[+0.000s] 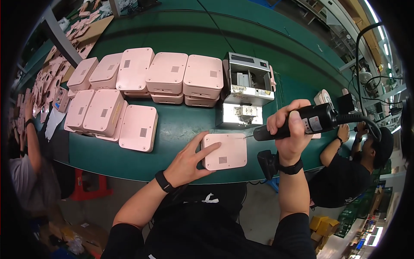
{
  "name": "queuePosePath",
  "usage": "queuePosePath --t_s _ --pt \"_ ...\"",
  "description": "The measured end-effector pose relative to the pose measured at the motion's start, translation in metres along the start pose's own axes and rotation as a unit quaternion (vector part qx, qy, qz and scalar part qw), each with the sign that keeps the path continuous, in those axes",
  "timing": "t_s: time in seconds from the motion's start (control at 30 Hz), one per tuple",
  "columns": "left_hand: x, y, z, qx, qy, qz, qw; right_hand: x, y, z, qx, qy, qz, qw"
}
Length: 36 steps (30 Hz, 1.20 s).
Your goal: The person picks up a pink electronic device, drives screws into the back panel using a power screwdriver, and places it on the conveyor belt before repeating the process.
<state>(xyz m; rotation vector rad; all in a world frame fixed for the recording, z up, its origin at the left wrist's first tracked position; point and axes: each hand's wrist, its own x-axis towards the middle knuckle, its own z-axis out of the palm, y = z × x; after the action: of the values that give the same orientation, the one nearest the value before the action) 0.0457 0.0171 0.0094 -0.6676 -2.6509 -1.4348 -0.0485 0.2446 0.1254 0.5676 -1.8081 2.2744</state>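
A pale pink plastic box [230,151], with a vent grille and screw holes at its corners, lies flat near the bench's front edge. My left hand [187,159] steadies it from the left: the index finger rests on top, with the thumb along the near side. In my right hand [290,131] is a black corded electric screwdriver [317,118], fingers wrapped round its body. Its thin bit points left and meets the box's far right corner; whether a screw sits there is too small to tell. Just beyond stands a metal screw feeder [246,93].
Several similar pink boxes [166,71] are stacked in rows at the back left. Many loose pink parts [47,82] lie farther left by another person's arm [32,138]. A co-worker [353,168] sits at the right. The screwdriver's cable [359,56] hangs from above.
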Motion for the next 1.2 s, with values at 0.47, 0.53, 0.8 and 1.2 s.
queuePosePath --t_s 0.47,0.53,0.8,1.2 --pt "-0.002 -0.014 -0.005 -0.014 0.013 0.012 1.000 -0.006 0.031 -0.004 0.040 0.034 0.021 0.998" --pt "0.001 -0.016 0.006 -0.068 -0.014 0.025 0.997 -0.012 0.029 -0.018 0.093 0.036 0.023 0.995" --pt "-0.014 -0.008 0.008 -0.041 0.017 0.022 0.999 -0.012 0.030 -0.015 0.096 0.039 0.019 0.994" --pt "0.014 -0.021 -0.015 -0.020 -0.026 0.009 0.999 0.032 -0.009 0.020 0.046 0.007 -0.071 0.996"
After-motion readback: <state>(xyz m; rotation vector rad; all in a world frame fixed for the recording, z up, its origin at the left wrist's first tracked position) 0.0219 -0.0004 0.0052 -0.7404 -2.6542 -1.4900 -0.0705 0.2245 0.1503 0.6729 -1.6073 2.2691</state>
